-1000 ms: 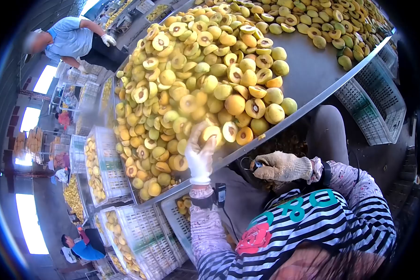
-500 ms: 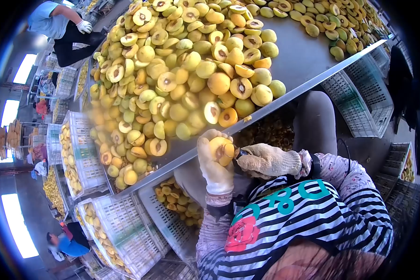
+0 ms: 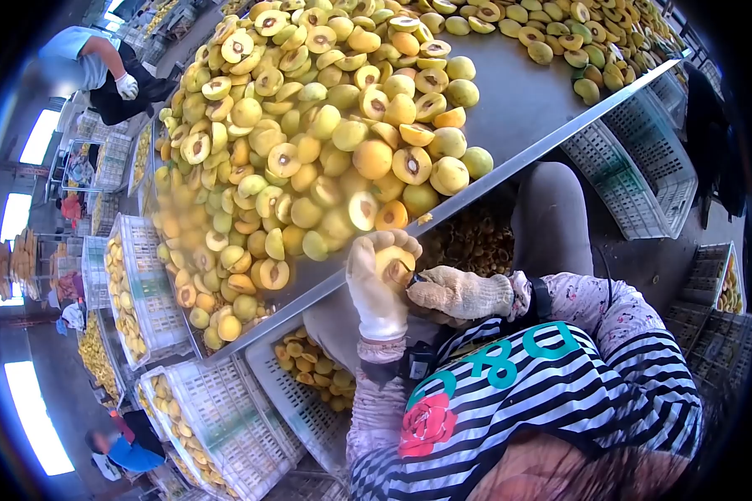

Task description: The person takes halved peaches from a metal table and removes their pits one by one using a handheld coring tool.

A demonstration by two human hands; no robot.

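My left hand (image 3: 379,288), in a white glove, holds a halved yellow fruit (image 3: 394,265) in its palm, cut face up, just below the table's metal edge. From the right, my right hand (image 3: 461,292), in a worn beige glove, is closed on a small tool (image 3: 414,279) whose tip touches the fruit. Most of the tool is hidden by the fingers. Above both hands, a large heap of halved fruit (image 3: 288,159) lies on the metal table (image 3: 510,108), some halves showing brown pits.
White crates of fruit (image 3: 226,417) stand at the lower left, with an open crate (image 3: 292,388) beside my legs. Empty crates (image 3: 627,167) are at the right. Dark scraps (image 3: 472,242) lie below the table edge. Co-workers (image 3: 88,67) are at the far left.
My left hand has come back from the heap with a fruit half and met my right hand and its tool. The view has shifted, and the hands now sit slightly further left than half a second ago.
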